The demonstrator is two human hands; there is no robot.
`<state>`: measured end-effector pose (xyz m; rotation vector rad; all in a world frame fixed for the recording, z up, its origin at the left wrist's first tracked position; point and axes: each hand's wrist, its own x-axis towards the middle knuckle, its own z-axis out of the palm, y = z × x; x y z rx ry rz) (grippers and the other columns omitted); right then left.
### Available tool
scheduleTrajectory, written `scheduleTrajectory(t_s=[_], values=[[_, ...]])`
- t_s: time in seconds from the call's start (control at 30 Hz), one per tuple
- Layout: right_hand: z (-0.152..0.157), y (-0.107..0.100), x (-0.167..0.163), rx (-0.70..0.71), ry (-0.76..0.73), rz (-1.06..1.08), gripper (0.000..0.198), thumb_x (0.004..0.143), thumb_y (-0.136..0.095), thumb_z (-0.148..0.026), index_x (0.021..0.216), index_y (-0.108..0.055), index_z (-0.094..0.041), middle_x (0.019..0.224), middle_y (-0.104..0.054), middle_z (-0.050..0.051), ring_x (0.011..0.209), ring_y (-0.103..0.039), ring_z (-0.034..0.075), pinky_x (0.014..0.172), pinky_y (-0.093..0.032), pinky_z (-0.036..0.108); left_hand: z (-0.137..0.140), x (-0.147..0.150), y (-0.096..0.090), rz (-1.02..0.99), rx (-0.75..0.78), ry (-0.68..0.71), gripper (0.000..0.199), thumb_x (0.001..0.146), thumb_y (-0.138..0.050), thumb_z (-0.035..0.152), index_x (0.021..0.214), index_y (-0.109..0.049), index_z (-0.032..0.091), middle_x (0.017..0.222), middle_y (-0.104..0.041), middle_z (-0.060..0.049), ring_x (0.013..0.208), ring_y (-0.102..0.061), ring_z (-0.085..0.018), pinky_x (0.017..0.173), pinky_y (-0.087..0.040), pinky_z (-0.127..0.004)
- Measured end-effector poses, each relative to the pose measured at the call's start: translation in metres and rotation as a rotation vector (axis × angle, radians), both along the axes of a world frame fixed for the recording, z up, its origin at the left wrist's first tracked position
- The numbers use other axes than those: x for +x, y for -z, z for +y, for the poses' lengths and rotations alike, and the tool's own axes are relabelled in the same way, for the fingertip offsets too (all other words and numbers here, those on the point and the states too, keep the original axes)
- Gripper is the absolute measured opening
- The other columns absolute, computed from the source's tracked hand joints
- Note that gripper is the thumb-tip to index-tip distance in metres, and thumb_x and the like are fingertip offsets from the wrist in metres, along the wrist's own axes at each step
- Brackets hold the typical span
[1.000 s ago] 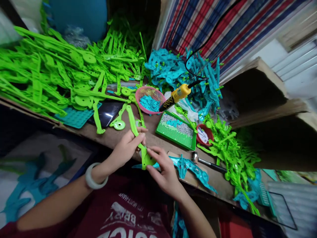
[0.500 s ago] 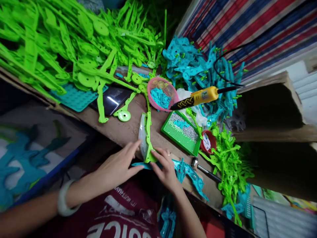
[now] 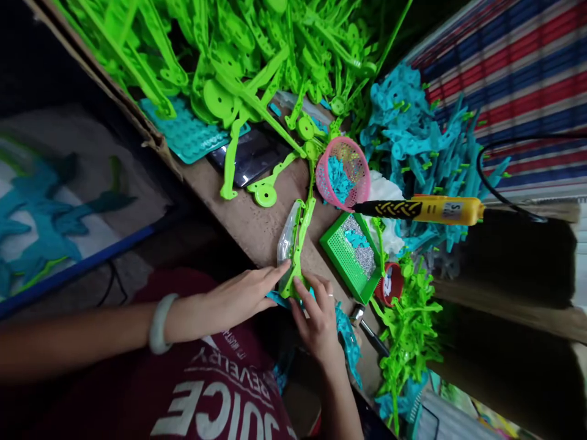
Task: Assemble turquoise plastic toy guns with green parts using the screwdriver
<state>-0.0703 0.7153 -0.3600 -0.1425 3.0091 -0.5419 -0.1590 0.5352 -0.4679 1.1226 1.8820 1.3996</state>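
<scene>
A long lime-green plastic part [image 3: 301, 235] with a clear curved plastic piece [image 3: 287, 233] along its side stands out from the bench's near edge. My left hand [image 3: 245, 292], a pale bangle on its wrist, has its fingers against the left side of the green part's lower end, thumb lower down by a blue plastic part [image 3: 278, 299]. From the right, my right hand [image 3: 318, 315], wearing a ring, closes its fingers on the same lower end. The blue part runs beneath both hands, mostly covered by them.
A yellow-and-black electric screwdriver [image 3: 426, 209] hangs by a cable over the bench. Below it are a pink basket [image 3: 365, 177] of blue pieces, a green tray [image 3: 337, 253] of small metal bits, a red cup [image 3: 398, 287] and a hammer [image 3: 373, 336]. Green parts [image 3: 220, 98] and blue parts [image 3: 413, 131] are heaped behind.
The view has turned and shifted, so the bench things appear displaced. Both hands stay at the green part's lower end, which keeps its place between them.
</scene>
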Motion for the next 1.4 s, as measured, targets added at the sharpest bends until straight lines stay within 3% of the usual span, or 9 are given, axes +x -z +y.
scheduleTrajectory(t_s=[0.2, 0.67, 0.8, 0.9, 1.0, 1.07, 1.17, 1.4], values=[[0.002, -0.005, -0.006, -0.05, 0.012, -0.083, 0.051, 0.095, -0.06, -0.013, 0.143, -0.048, -0.027, 0.133, -0.056, 0.012, 0.121, -0.05, 0.027, 0.099, -0.051, 0.048, 0.002, -0.001, -0.003, -0.056, 0.002, 0.01, 0.088, 0.089, -0.07, 0.02, 0.158, -0.017, 0.026, 0.129, -0.061, -0.008, 0.111, -0.063, -0.024, 0.093, -0.054, -0.037], [0.009, -0.012, -0.016, -0.098, 0.018, -0.163, 0.044, 0.095, -0.06, -0.02, 0.138, -0.053, -0.028, 0.13, -0.059, 0.011, 0.117, -0.055, 0.027, 0.096, -0.053, 0.048, 0.004, 0.001, 0.002, 0.037, 0.045, -0.014, 0.085, 0.09, -0.067, 0.022, 0.158, -0.016, 0.025, 0.122, -0.062, -0.007, 0.104, -0.065, -0.023, 0.085, -0.055, -0.033], [0.009, -0.008, -0.014, 0.001, -0.022, -0.15, 0.044, 0.096, -0.059, -0.019, 0.139, -0.052, -0.027, 0.133, -0.059, 0.013, 0.118, -0.054, 0.029, 0.093, -0.054, 0.049, 0.001, -0.001, -0.003, 0.048, -0.004, 0.012, 0.086, 0.09, -0.066, 0.02, 0.158, -0.014, 0.023, 0.12, -0.063, -0.006, 0.102, -0.065, -0.022, 0.084, -0.054, -0.031], [0.008, -0.006, -0.013, 0.076, -0.042, -0.153, 0.043, 0.097, -0.057, -0.02, 0.14, -0.052, -0.025, 0.134, -0.059, 0.014, 0.117, -0.053, 0.031, 0.091, -0.055, 0.051, -0.004, -0.005, -0.014, 0.15, -0.084, 0.011, 0.082, 0.093, -0.065, 0.024, 0.158, -0.015, 0.02, 0.118, -0.064, -0.007, 0.095, -0.067, -0.021, 0.081, -0.054, -0.03], [0.007, -0.006, -0.014, 0.079, -0.057, -0.15, 0.042, 0.097, -0.058, -0.021, 0.138, -0.053, -0.023, 0.13, -0.06, 0.015, 0.115, -0.054, 0.03, 0.089, -0.056, 0.049, -0.009, -0.009, -0.027, 0.372, -0.179, -0.031, 0.066, 0.094, -0.063, 0.024, 0.152, -0.032, 0.015, 0.118, -0.064, -0.012, 0.099, -0.066, -0.025, 0.083, -0.055, -0.034], [0.007, -0.006, -0.015, 0.096, -0.069, -0.145, 0.04, 0.097, -0.058, -0.022, 0.137, -0.054, -0.023, 0.128, -0.061, 0.015, 0.112, -0.055, 0.029, 0.088, -0.057, 0.048, -0.009, -0.013, -0.032, 0.525, -0.13, -0.044, 0.053, 0.095, -0.06, 0.019, 0.145, -0.043, 0.012, 0.131, -0.06, -0.016, 0.117, -0.06, -0.028, 0.094, -0.052, -0.038], [0.008, -0.006, -0.016, 0.136, -0.098, -0.14, 0.04, 0.097, -0.059, -0.024, 0.136, -0.055, -0.023, 0.126, -0.063, 0.015, 0.109, -0.056, 0.029, 0.088, -0.056, 0.048, -0.007, -0.021, -0.028, 0.678, 0.036, 0.008, 0.045, 0.096, -0.052, 0.011, 0.14, -0.048, 0.007, 0.146, -0.052, -0.017, 0.138, -0.045, -0.028, 0.111, -0.042, -0.04], [0.016, 0.003, -0.011, 0.091, -0.139, -0.115, 0.048, 0.096, -0.06, -0.024, 0.142, -0.046, -0.022, 0.13, -0.064, 0.015, 0.119, -0.058, 0.03, 0.095, -0.054, 0.049, -0.003, -0.033, -0.016, 0.688, 0.194, 0.088, 0.043, 0.096, -0.048, 0.007, 0.14, -0.05, 0.008, 0.146, -0.053, -0.017, 0.143, -0.042, -0.026, 0.119, -0.038, -0.041]])
